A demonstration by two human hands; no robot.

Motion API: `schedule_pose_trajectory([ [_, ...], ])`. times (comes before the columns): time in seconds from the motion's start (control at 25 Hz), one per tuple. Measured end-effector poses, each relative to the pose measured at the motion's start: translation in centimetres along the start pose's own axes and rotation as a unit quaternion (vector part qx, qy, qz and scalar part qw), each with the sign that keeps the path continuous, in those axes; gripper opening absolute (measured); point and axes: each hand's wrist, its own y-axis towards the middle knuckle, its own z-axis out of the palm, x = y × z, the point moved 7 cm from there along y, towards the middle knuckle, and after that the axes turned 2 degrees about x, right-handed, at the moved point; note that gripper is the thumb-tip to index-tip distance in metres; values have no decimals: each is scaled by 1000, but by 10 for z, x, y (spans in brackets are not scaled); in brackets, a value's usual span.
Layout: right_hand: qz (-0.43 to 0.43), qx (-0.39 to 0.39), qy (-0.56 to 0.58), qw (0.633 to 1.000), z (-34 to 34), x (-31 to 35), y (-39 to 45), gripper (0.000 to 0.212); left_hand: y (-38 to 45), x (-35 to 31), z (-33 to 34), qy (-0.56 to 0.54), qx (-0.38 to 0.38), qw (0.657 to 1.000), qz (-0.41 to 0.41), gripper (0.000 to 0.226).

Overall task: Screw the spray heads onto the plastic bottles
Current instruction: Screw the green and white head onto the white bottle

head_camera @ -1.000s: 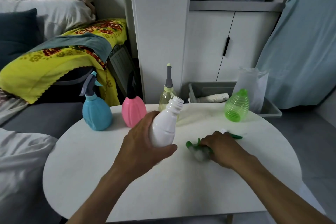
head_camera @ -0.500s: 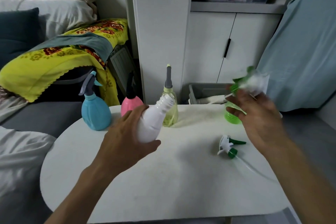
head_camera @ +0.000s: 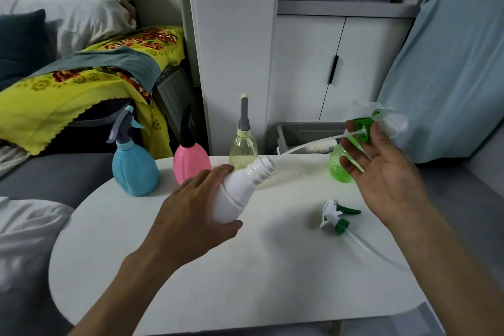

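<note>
Your left hand [head_camera: 191,215] has its grip wrapped round the white bottle [head_camera: 240,191], tilted above the worktop [head_camera: 245,281] with its open neck aimed right. Your right hand [head_camera: 381,169] pinches a green spray head [head_camera: 364,125] up at the far right, its tube [head_camera: 308,144] reaching the bottle's mouth. Another spray head [head_camera: 336,215] lies loose on the worktop near your right wrist. Blue [head_camera: 135,169], pink [head_camera: 191,162], yellow [head_camera: 243,147] and green [head_camera: 339,169] bottles stand along the far edge.
</note>
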Motion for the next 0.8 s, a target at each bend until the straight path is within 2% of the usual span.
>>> schedule_pose_trajectory([
  [0.56,19,72,-78,994,49,-42,-23,17,-1,-3,3,20,14,1000,0,90],
  [0.8,38,111,-94,989,67,-63,-37,40,-2,-7,0,-1,16,1000,-11,92],
])
